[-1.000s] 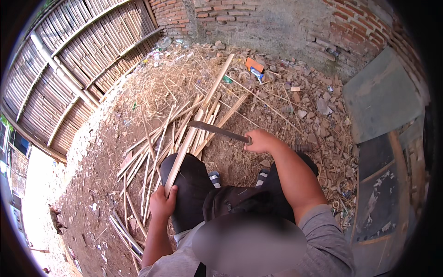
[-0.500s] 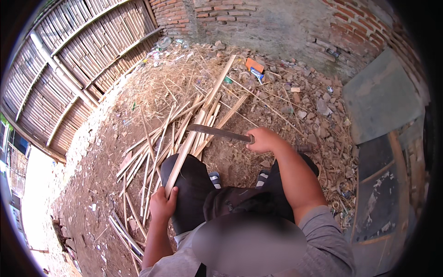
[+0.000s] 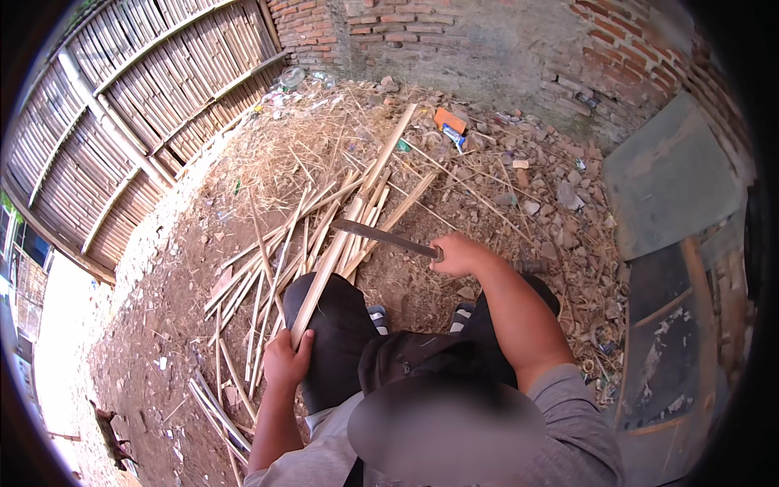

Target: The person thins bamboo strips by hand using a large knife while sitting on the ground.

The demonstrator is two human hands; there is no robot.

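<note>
Over the straw-strewn dirt, the right hand (image 3: 458,253), clamped on the machete (image 3: 381,236), has barely moved; the left hand (image 3: 286,359) still grips the bamboo strip (image 3: 324,272).

Two hands are showing: the left hand (image 3: 286,363) is gripping one long bamboo slat (image 3: 326,273), and the right hand (image 3: 458,254) is gripping one long dark blade (image 3: 386,237). Two knees in dark trousers are sitting near the middle. More than a dozen split bamboo strips (image 3: 268,268) are lying scattered on the left; an exact count is not possible. One orange scrap (image 3: 449,120) is lying far off. One bamboo fence (image 3: 122,122) is standing far left, and one brick wall (image 3: 454,32) is standing beyond.
</note>
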